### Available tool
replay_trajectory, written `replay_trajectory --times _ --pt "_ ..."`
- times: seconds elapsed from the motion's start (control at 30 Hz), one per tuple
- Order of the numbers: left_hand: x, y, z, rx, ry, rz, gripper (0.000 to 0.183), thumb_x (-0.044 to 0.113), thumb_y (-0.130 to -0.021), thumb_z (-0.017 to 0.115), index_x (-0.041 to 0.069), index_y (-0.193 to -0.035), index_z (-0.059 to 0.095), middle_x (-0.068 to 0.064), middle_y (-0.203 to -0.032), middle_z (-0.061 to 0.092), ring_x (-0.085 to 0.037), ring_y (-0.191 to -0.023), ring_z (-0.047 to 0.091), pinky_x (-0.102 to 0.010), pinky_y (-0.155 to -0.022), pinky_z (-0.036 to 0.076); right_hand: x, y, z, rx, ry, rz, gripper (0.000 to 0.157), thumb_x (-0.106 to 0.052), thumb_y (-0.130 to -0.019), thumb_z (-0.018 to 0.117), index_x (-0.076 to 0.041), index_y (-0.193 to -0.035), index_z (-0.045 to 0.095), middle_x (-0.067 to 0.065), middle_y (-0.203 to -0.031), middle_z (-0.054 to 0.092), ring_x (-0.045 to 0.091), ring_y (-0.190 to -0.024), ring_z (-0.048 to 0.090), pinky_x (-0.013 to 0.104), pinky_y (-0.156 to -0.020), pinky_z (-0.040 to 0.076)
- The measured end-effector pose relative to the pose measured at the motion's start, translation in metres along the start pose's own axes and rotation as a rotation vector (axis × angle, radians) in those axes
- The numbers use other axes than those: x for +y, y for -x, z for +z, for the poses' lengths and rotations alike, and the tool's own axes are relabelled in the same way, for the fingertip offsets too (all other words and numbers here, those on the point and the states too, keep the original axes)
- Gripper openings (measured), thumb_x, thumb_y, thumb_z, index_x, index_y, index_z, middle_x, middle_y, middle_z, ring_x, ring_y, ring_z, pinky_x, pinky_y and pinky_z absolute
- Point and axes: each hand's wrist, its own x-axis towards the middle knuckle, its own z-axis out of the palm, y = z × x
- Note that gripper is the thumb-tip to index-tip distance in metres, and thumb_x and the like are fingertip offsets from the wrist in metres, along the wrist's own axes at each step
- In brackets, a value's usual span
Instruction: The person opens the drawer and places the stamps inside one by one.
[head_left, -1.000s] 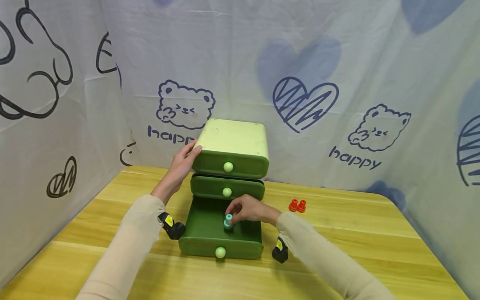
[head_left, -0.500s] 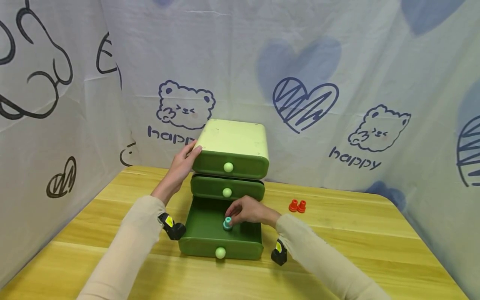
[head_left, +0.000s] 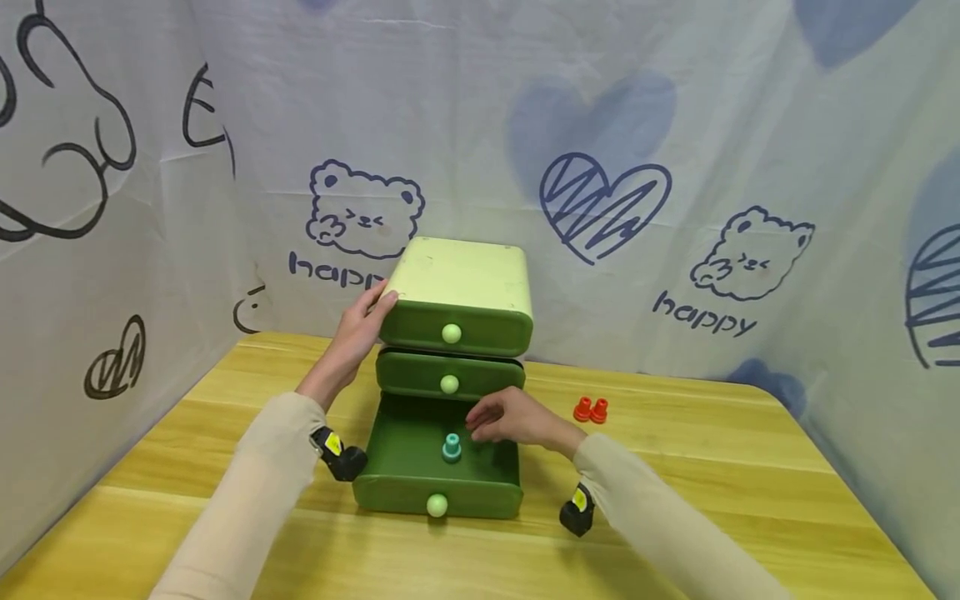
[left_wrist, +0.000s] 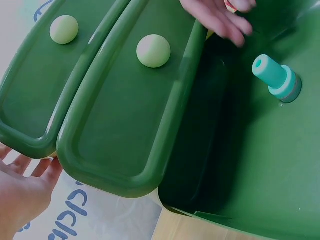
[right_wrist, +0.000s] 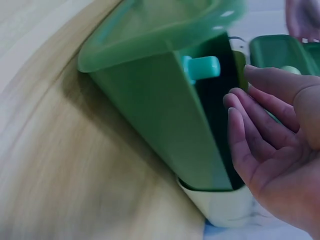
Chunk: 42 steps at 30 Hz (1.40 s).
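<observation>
A small turquoise stepped peg (head_left: 451, 448) stands upright on the floor of the pulled-out bottom drawer (head_left: 397, 493). This drawer belongs to a little cabinet (head_left: 465, 271) with a pale yellow top and green fronts. Just right of the peg, my right hand (head_left: 519, 418) hovers over the drawer, fingers loosely bent and holding nothing; in the right wrist view a gap shows between its fingertips and the peg (right_wrist: 204, 68). My left hand (head_left: 354, 332) rests against the cabinet's upper left side, its fingers (left_wrist: 31, 167) laid along the wall.
Two red stepped pegs (head_left: 591, 410) stand side by side on the wooden table (head_left: 675, 483), right of the cabinet. Above the bottom drawer, the middle drawer (head_left: 480, 379) and top drawer (head_left: 487, 329) are closed. A printed white cloth (head_left: 480, 125) hangs behind.
My right hand has let go of the turquoise peg and drawn off to the right. The peg stays in the drawer. My left hand keeps its place on the cabinet.
</observation>
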Motion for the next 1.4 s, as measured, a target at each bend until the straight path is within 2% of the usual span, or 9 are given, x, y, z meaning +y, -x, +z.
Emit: replay_trajectory --times 0.2,0.3,0.4,0.53,0.67,0.83,1.03,1.23,1.4 --pt "0.001 0.002 -0.003 0.003 -0.004 0.0 0.065 0.044 -0.102 0.041 0.016 -0.156 0.018 -0.013 -0.159 0.013 -0.034 -0.143 0.017 -0.049 -0.115 0.017 -0.002 0.018 -0.02 0.07 0.011 0.005 0.028 -0.013 -0.092 0.067 0.005 -0.114 0.067 0.011 -0.102 0.07 0.025 -0.091 0.066 0.047 -0.078 0.055" --pt "0.002 0.003 -0.004 0.004 -0.01 -0.007 0.065 0.045 -0.102 0.04 0.016 -0.156 0.018 -0.013 -0.159 0.014 -0.034 -0.142 0.018 -0.049 -0.115 0.017 0.001 0.027 -0.031 0.105 -0.003 0.027 0.029 -0.016 -0.095 0.064 0.005 -0.115 0.066 0.014 -0.104 0.07 0.031 -0.096 0.065 0.048 -0.081 0.055" --pt "0.002 0.003 -0.005 0.003 -0.012 -0.009 0.065 0.046 -0.102 0.04 0.016 -0.156 0.018 -0.013 -0.159 0.014 -0.034 -0.142 0.018 -0.049 -0.115 0.017 0.008 0.035 -0.043 0.142 -0.021 0.039 0.029 -0.015 -0.097 0.06 0.006 -0.117 0.065 0.017 -0.106 0.069 0.031 -0.097 0.065 0.047 -0.081 0.055" --pt "0.001 0.002 -0.004 0.004 -0.013 -0.008 0.066 0.046 -0.102 0.04 0.014 -0.156 0.018 -0.013 -0.159 0.014 -0.034 -0.142 0.018 -0.05 -0.115 0.017 0.021 0.044 -0.057 0.209 -0.032 0.074 0.03 -0.014 -0.099 0.057 0.006 -0.119 0.063 0.016 -0.107 0.069 0.031 -0.097 0.065 0.044 -0.08 0.055" --pt "0.002 0.002 -0.003 0.004 -0.012 -0.009 0.066 0.045 -0.102 0.04 0.014 -0.156 0.018 -0.013 -0.159 0.014 -0.034 -0.142 0.019 -0.049 -0.115 0.017 0.036 0.051 -0.07 0.31 -0.019 0.152 0.03 -0.017 -0.099 0.057 0.004 -0.119 0.064 0.014 -0.107 0.068 0.033 -0.1 0.063 0.045 -0.081 0.054" --pt "0.002 0.002 -0.002 -0.001 -0.008 -0.005 0.065 0.043 -0.103 0.04 0.015 -0.156 0.017 -0.013 -0.16 0.012 -0.034 -0.143 0.017 -0.05 -0.115 0.017 0.057 0.056 -0.082 0.49 -0.017 0.249 0.028 -0.015 -0.097 0.059 0.005 -0.117 0.065 0.018 -0.109 0.067 0.035 -0.098 0.061 0.046 -0.082 0.053" --pt "0.001 0.001 0.0 0.006 -0.004 -0.011 0.064 0.043 -0.103 0.041 0.015 -0.156 0.018 -0.012 -0.16 0.013 -0.034 -0.143 0.018 -0.049 -0.115 0.018 0.078 0.063 -0.09 0.633 0.043 0.256 0.026 -0.006 -0.095 0.058 0.011 -0.114 0.063 0.025 -0.111 0.065 0.036 -0.098 0.061 0.041 -0.079 0.055" --pt "0.002 0.0 0.0 0.015 0.025 -0.016 0.065 0.043 -0.102 0.044 0.014 -0.155 0.022 -0.012 -0.159 0.017 -0.032 -0.141 0.023 -0.046 -0.115 0.021 0.094 0.07 -0.095 0.679 0.107 0.241 0.024 -0.001 -0.091 0.061 0.014 -0.109 0.063 0.027 -0.106 0.066 0.035 -0.095 0.063 0.032 -0.071 0.055" --pt "0.001 0.0 0.001 0.006 0.03 -0.009 0.064 0.042 -0.102 0.044 0.015 -0.155 0.021 -0.011 -0.159 0.016 -0.031 -0.141 0.022 -0.045 -0.115 0.02 0.103 0.073 -0.092 0.653 0.108 0.273 0.029 -0.001 -0.092 0.06 0.016 -0.116 0.06 0.029 -0.113 0.063 0.038 -0.099 0.062 0.036 -0.078 0.055"
